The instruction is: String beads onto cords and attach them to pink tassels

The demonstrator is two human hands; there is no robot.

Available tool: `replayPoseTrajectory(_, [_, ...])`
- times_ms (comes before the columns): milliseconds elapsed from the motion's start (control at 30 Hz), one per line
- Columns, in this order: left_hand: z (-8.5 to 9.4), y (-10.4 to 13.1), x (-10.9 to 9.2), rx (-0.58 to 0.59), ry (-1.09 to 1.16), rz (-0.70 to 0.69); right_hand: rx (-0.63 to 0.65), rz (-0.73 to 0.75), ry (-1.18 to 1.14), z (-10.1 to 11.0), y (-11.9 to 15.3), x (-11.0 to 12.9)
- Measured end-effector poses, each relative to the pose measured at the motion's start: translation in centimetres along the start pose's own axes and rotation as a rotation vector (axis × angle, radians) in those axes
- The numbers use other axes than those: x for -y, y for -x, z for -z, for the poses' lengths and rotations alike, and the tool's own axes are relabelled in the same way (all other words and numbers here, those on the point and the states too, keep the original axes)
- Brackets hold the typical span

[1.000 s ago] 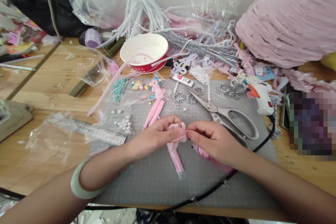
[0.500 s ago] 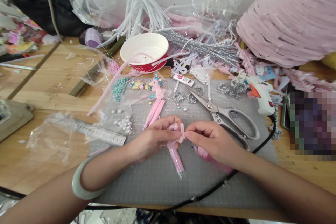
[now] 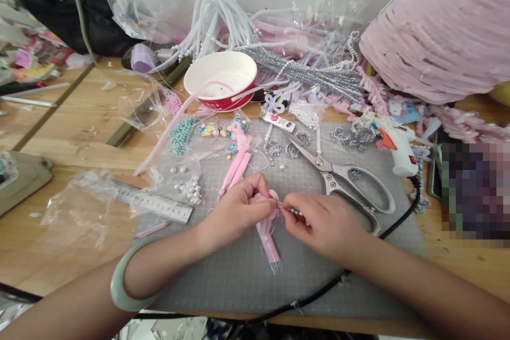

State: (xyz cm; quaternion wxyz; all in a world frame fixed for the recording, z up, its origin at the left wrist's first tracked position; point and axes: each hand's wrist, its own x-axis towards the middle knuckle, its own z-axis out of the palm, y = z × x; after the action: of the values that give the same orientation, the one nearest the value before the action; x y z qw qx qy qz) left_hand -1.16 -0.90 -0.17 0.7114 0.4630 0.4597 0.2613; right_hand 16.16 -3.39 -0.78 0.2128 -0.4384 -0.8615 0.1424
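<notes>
My left hand [image 3: 247, 204] is closed, pinching a fuzzy pink chenille piece [image 3: 274, 197] bent into loops. Close beside it, my right hand [image 3: 321, 220] is closed on a thin pink strand [image 3: 281, 206] that meets the left fingertips. Small shiny bits show between the right fingers; what they belong to is mostly hidden. Below the left hand, a pink strip in clear wrap [image 3: 270, 249] lies on the grey cutting mat [image 3: 215, 281]. Other pink strips [image 3: 235, 170] lie just beyond that hand. Large scissors [image 3: 330, 167] rest with blades parted beyond my right hand.
A white glue gun [image 3: 403, 151] lies at the right, its black cable [image 3: 319, 293] crossing the mat's front. A steel ruler [image 3: 159, 204], pearl beads [image 3: 191, 188] and teal beads [image 3: 183, 135] lie left. Behind stand a red-and-white bowl [image 3: 249, 93] and silver stems [image 3: 311, 71].
My right hand has curled more tightly and turned beside the left. The pink wound bundle seen under it earlier no longer shows. The left hand still holds the chenille piece.
</notes>
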Motion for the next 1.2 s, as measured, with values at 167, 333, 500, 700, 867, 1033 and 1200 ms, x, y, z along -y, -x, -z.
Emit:
replayPoseTrajectory(167, [-0.3, 0.1, 0.4, -0.090, -0.064, -0.091, -0.100, 0.203, 0.172, -0.1, -0.1, 0.4])
replayPoseTrajectory(333, [-0.3, 0.2, 0.2, -0.031, -0.057, -0.092, -0.094, 0.084, 0.087, 0.0, -0.1, 0.2])
replayPoseTrajectory(500, [0.0, 0.2, -0.2, 0.167, 0.062, -0.021, 0.035, -0.081, -0.126, 0.2, -0.2, 0.1])
replayPoseTrajectory(700, [0.3, -0.1, -0.2, 0.167, 0.046, 0.038, 0.181, -0.293, -0.385, 0.4, -0.7, 0.3])
replayPoseTrajectory(867, [0.0, -0.2, -0.3, 0.137, -0.025, 0.062, 0.205, -0.321, -0.413, 0.3, -0.6, 0.3])
replayPoseTrajectory(1033, [0.2, -0.1, -0.4, 0.117, -0.157, -0.017, 0.184, -0.242, -0.296, 0.5, -0.6, 0.2])
replayPoseTrajectory(1200, [0.3, -0.2, -0.7, 0.155, -0.187, -0.030, 0.140, -0.153, -0.165, 0.3, -0.3, -0.3])
